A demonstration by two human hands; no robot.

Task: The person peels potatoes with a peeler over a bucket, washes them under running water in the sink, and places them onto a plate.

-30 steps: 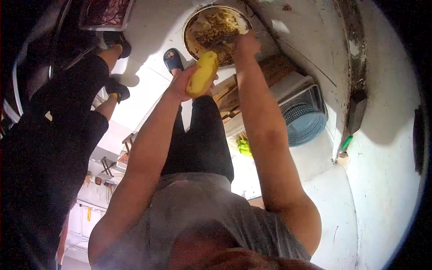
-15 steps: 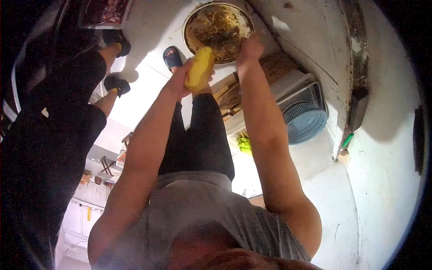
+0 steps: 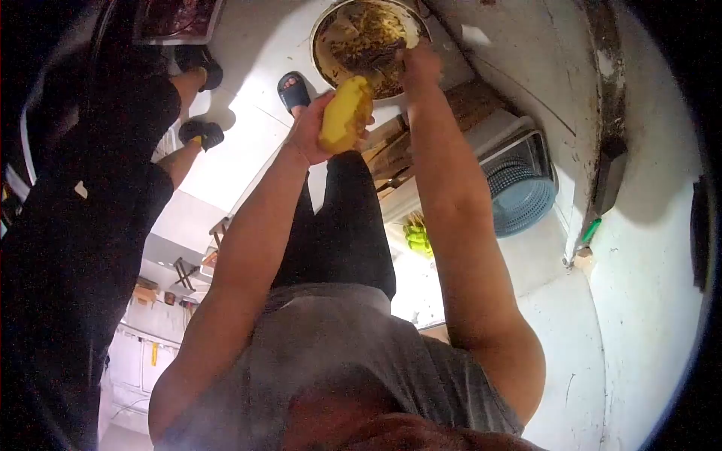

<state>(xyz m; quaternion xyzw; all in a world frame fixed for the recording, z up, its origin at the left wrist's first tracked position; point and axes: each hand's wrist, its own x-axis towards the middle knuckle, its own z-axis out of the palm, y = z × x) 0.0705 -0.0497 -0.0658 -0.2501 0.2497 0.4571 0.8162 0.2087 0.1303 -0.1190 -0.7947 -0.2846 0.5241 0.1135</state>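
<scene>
A large yellow potato (image 3: 346, 115), mostly peeled with brownish patches along its right side, rests in my left hand (image 3: 308, 134), fingers wrapped around it. My right hand (image 3: 420, 66) is closed at the right rim of a round basin (image 3: 319, 59). Whatever sits in those fingers is hidden or too small to make out. Yellow and brown peelings (image 3: 370, 36) lie inside the basin, just beyond the potato.
Wooden boards (image 3: 462, 113) and a blue plastic basket (image 3: 524, 203) are to the right, by the wall. Green produce (image 3: 417, 236) shows beside my right arm. Another person's dark-trousered legs (image 3: 90, 195) stand at left, below a tray (image 3: 180, 22) of dark red contents.
The potato has turned slightly in my left hand, showing more of its patchy side. My right hand has shifted a little upward at the rim. The whole view has moved slightly.
</scene>
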